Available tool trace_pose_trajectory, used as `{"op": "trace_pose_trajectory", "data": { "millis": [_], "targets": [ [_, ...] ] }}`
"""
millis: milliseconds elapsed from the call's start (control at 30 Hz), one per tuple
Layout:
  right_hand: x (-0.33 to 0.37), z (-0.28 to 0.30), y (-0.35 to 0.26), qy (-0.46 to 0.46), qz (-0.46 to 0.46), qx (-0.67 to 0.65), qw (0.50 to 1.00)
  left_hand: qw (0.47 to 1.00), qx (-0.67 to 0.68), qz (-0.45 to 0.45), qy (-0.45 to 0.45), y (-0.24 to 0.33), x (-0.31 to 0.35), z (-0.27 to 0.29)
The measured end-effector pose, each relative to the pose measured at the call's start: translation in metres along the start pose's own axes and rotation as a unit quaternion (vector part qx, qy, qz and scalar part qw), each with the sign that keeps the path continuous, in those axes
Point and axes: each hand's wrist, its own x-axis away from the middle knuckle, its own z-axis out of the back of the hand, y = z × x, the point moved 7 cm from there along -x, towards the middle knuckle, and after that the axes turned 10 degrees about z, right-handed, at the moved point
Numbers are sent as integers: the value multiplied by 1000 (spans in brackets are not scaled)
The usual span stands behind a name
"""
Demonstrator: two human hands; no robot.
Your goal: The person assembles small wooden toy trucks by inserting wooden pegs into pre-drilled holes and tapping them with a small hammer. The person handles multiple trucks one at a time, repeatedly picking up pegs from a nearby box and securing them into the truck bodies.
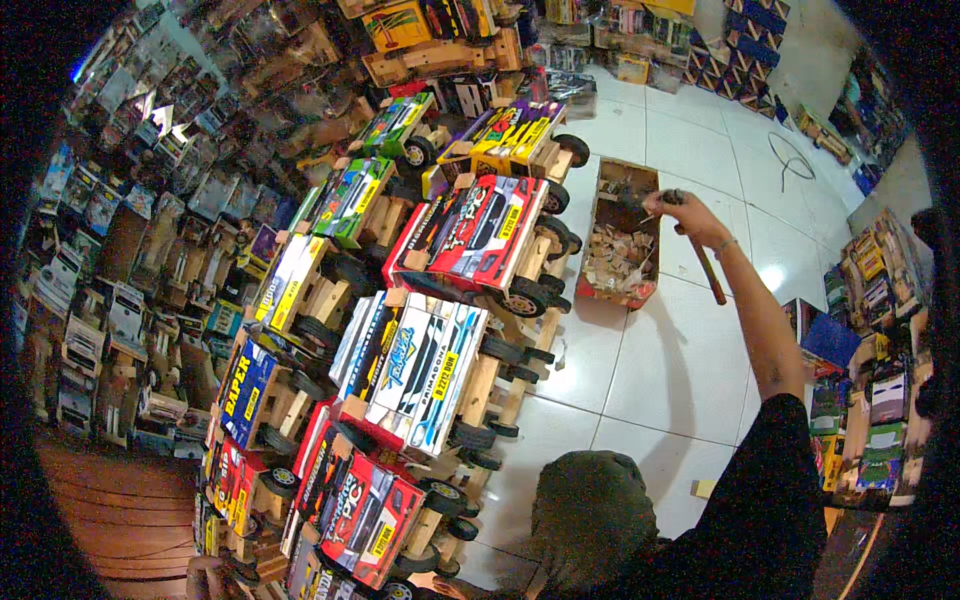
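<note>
My right hand (695, 218) reaches out over an open box (617, 292) with red on its near end. It is closed on a hammer (712, 270), whose wooden handle slants down beside the wrist; the head is partly hidden by the fingers. Its fingertips are pinched above the box, but anything small in them is too fine to make out. Small wood scraps (617, 248) lie in the box. At the lower left edge, my left hand (207, 577) is dim and mostly cut off, near the lowest toy trucks (232, 485). Its fingers do not show clearly.
Wooden toy trucks with bright printed panels, such as a white-blue one (425, 375) and a red one (490, 235), stand in rows left of the box. More toys fill the far left and right (885, 390). An olive cloth-covered shape (595, 510) rises from the white tiled floor (640, 375).
</note>
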Motion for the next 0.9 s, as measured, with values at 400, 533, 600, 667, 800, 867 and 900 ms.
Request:
{"op": "trace_pose_trajectory", "data": {
  "millis": [400,533,600,667,800,867,900],
  "targets": [
    [174,-89,-399,-19,382,-2,924,898,-16,-379,-222,147,-2,-98],
    [260,-163,-446,-151,359,-96,916,861,185,-328,-341,166,28,-144],
    [284,-187,-457,-142,384,-141,902,838,164,-449,-264,170,42,-127],
    [293,-201,-460,-136,372,-152,905,837,140,-484,-211,164,45,-108],
    [303,-211,-452,-121,354,-144,916,841,136,-482,-204,136,34,-76],
    [300,-200,-436,-86,323,-136,933,837,164,-477,-212,119,19,-56],
    [295,-190,-430,-12,361,-143,921,835,124,-505,-179,109,9,-39]
  ]
}}
